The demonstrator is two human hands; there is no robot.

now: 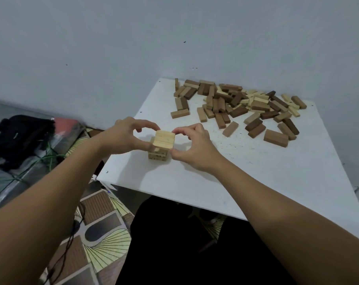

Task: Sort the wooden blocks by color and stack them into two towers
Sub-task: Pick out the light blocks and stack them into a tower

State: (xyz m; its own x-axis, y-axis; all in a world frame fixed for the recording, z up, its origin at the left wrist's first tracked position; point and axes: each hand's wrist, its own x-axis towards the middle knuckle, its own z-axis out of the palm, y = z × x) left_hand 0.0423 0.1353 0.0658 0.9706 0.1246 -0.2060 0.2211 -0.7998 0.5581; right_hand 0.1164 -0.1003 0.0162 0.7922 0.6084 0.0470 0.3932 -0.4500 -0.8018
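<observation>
Both hands, left and right, are pinching the pale tower's top layer, squaring it near the worktop's front-left corner. Blocks look light, rigid, easily toppled; gripping opposite sides seems safest. The pile is lying well behind.

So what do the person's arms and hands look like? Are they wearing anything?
Both arms are bare from wrist to frame edge: no sleeves show. The left hand and right hand wear no gloves, rings, watch or bracelet that I can see.

Home room: patterned floor, plain wall (clothes heaped left).
</observation>
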